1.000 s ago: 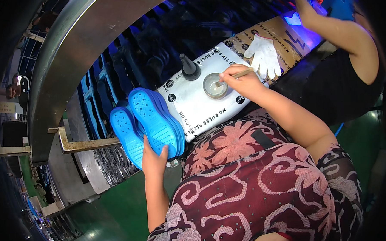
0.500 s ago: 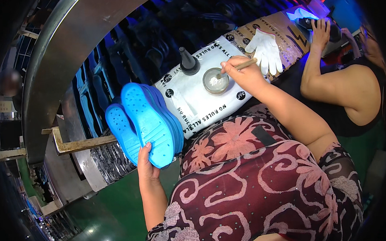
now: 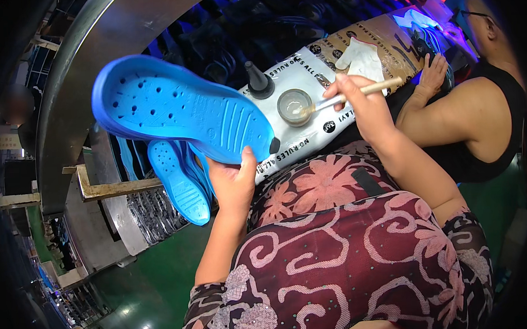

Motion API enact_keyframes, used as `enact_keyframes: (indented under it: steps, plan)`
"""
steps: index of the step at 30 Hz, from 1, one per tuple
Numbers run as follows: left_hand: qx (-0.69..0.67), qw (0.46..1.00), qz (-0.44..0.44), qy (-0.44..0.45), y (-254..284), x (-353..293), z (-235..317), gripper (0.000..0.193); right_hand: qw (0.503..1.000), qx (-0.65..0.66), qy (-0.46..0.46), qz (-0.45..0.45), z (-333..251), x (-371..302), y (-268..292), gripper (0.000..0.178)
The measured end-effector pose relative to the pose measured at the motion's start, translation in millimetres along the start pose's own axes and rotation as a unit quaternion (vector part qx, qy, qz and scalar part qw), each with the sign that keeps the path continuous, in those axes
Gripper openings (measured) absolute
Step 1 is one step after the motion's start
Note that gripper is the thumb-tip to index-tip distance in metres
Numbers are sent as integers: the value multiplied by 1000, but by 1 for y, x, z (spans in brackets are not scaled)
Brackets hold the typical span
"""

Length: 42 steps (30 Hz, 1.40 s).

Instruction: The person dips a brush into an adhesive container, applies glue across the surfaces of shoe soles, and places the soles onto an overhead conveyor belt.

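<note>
A bright blue shoe sole (image 3: 176, 109), with small holes at one end and ridges at the other, is raised in my left hand (image 3: 233, 180). My thumb lies on its ridged face, with the fingers underneath. In my right hand (image 3: 364, 104) is a brush (image 3: 383, 85) with a pale handle, held between thumb and fingers. The brush's tip reaches the right side of a small round jar (image 3: 294, 124) containing a pale, shiny substance. More blue soles (image 3: 177, 183) rest below and behind the raised one, partly hidden by it.
A dark cone-shaped bottle (image 3: 260, 85) stands beside the jar on a printed white covering (image 3: 309, 140). White gloves (image 3: 362, 60) lie on brown cardboard (image 3: 396, 41). At right, a co-worker's arm (image 3: 449, 109) reaches over the bench. A curved metal frame (image 3: 65, 73) rises at left.
My left hand has lifted one blue sole off the others, up and toward the camera. My right hand has moved slightly right and down, the brush now slanting across the jar's edge.
</note>
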<state>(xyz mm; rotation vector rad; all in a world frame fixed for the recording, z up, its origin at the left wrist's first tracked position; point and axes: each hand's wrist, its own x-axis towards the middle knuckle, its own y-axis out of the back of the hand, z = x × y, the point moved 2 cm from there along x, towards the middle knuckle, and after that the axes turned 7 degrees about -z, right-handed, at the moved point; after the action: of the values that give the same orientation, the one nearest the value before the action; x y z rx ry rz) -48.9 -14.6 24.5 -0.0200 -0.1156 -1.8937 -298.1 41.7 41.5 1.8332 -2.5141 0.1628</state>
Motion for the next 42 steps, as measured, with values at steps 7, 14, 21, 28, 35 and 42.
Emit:
enact_keyframes:
  steps: [7,14,21,28,35,42]
  plan:
    - [24,993,-23,-112,-34,4,23,38,922,-213,308,-99,-31,-13,-25,20]
    - [54,983,-26,-171,-40,5,28,36,893,-295,329,-88,-29,-15,-23,21]
    - [46,982,-10,-181,-43,0,21,35,905,-253,335,-68,-29,-15,-19,20]
    - [82,978,-6,-193,-39,-3,21,35,879,-335,334,-62,-31,-18,-13,17]
    - [50,976,2,-212,-40,-4,20,33,879,-318,341,-99,-30,-23,-26,19]
    - [74,967,16,-243,-39,-5,20,32,890,-294,337,-93,-32,-24,-29,20]
